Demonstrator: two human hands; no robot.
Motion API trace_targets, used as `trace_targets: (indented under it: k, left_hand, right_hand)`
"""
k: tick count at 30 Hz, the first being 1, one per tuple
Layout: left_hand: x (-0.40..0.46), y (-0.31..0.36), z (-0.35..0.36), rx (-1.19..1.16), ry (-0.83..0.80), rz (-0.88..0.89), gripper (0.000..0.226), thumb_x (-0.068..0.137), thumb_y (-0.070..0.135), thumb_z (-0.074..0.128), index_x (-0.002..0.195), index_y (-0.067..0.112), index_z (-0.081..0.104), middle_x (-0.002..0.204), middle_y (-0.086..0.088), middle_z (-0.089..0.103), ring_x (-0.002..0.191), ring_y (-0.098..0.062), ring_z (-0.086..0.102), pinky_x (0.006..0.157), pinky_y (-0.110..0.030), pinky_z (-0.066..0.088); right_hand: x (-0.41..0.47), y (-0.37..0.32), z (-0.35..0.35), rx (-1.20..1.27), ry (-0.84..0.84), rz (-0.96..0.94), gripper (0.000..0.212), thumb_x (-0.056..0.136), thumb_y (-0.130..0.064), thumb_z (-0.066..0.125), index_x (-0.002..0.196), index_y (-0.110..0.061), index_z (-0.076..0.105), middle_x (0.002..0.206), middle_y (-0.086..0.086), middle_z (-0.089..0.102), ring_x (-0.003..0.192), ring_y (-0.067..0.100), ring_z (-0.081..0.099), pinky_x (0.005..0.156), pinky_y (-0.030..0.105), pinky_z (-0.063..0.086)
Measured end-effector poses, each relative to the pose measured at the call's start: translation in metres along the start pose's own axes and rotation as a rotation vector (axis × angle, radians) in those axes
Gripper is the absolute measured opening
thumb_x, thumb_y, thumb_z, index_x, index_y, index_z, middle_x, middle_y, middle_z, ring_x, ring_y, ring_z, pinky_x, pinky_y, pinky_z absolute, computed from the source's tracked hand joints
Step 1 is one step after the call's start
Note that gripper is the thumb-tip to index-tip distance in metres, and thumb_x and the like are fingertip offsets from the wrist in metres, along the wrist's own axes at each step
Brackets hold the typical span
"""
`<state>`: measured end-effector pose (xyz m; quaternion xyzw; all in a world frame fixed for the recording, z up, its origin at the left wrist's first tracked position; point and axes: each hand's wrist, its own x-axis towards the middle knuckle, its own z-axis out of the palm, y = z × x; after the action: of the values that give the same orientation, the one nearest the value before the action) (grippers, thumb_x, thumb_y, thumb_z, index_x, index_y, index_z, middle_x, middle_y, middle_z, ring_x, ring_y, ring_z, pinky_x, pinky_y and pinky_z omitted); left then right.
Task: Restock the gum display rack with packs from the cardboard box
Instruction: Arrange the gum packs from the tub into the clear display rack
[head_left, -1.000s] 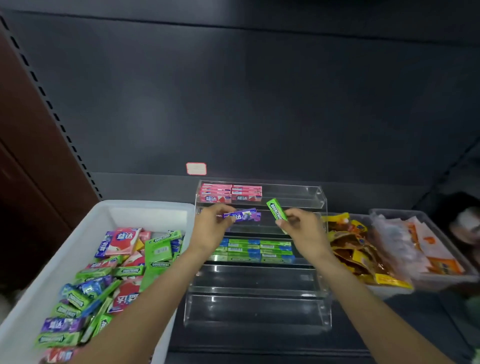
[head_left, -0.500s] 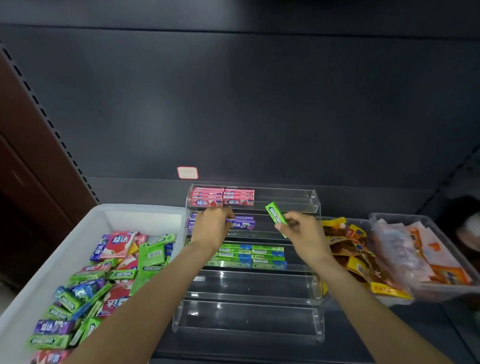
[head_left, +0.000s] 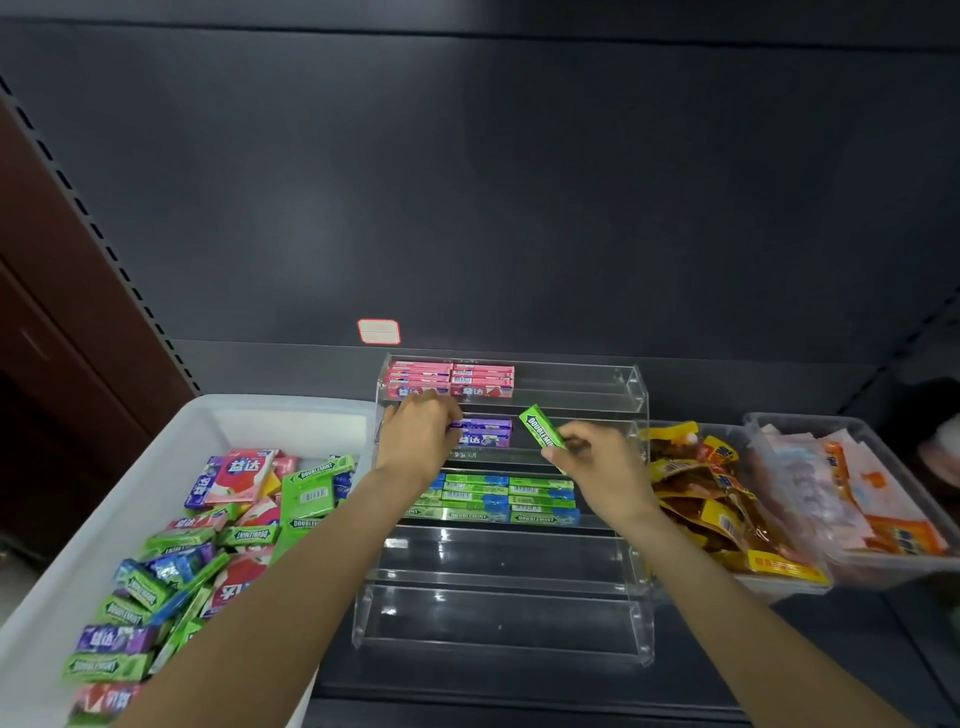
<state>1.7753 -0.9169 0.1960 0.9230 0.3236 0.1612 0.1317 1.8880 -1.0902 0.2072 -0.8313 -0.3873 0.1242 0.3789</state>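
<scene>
Dark shelf backing behind my clear gum rack (head_left: 636, 387), my left hand (head_left: 418, 436) curled at the purple packs (head_left: 480, 433), grip unclear, my right hand (head_left: 597, 460) pinching a green pack (head_left: 540, 427)

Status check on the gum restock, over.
Left hand at purple packs, second tier. Right hand holds green Doublemint pack above rack. Nothing blocking.

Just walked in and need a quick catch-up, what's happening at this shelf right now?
A person is restocking a clear display rack with gum from the white box on their left. The left hand rests at the purple packs on the second tier down. The right hand pinches a green pack, not yet placed. Pink packs fill the top tier's left; the bottom tiers are bare.
</scene>
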Motion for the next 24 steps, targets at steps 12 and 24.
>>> trace_targets:
  k: [12,24]
  left_hand:
    - [-0.069,-0.066,-0.035,-0.323,0.054,-0.083,0.039,0.087,0.017,0.064,0.125,0.011,0.055,0.123,-0.011,0.054,0.105,-0.024,0.057,0.089,-0.026,0.043]
    - [-0.103,-0.133,-0.032,-0.367,-0.417,0.031,0.061,0.089,0.024,0.062,0.143,0.021,0.035,0.150,-0.002,0.034,0.137,-0.017,0.031,0.111,-0.023,0.020]
  right_hand:
    - [-0.027,-0.034,0.068,-0.063,-0.114,-0.051,0.028,0.090,-0.015,0.061,0.118,-0.012,0.065,0.110,0.007,0.063,0.100,0.019,0.058,0.079,0.018,0.035]
    - [-0.062,-0.057,0.159,-0.432,-0.156,0.077,0.030,0.094,-0.015,0.052,0.119,-0.029,0.064,0.120,0.003,0.062,0.108,0.022,0.058,0.086,0.034,0.051]
